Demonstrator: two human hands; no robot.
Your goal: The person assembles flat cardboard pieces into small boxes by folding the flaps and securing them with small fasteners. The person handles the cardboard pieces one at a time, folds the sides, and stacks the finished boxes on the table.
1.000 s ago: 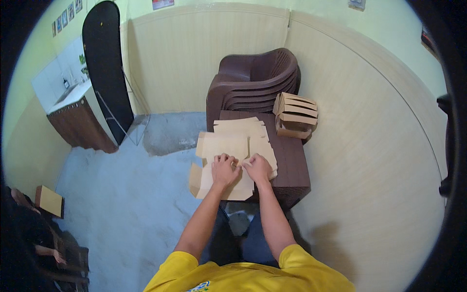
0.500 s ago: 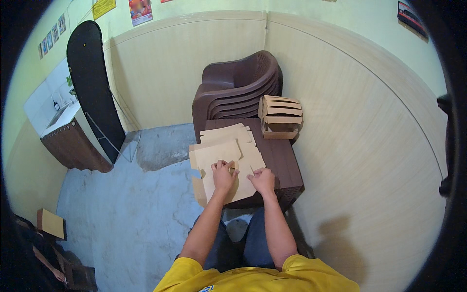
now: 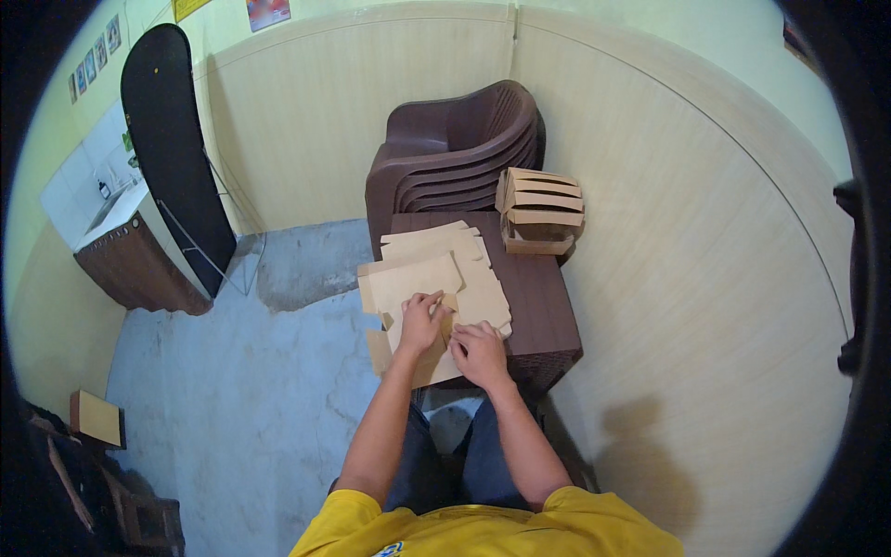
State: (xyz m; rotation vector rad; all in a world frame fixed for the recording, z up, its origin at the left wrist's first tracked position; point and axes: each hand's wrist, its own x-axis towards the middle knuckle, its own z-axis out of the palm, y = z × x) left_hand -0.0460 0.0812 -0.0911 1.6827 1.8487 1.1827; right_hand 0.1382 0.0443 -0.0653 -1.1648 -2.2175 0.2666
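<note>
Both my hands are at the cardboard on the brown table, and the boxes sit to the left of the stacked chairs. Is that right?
Not quite: the boxes sit to the right of the stacked chairs, as the head view shows. The left hand and right hand are indeed at the cardboard on the brown table.

The hands [image 3: 420, 329] hide part of the cardboard [image 3: 408, 280], their exact grip too small to tell. Cardboard covers the table's [image 3: 548, 311] left side. The top edge crops the far red poster [image 3: 267, 13].
</note>
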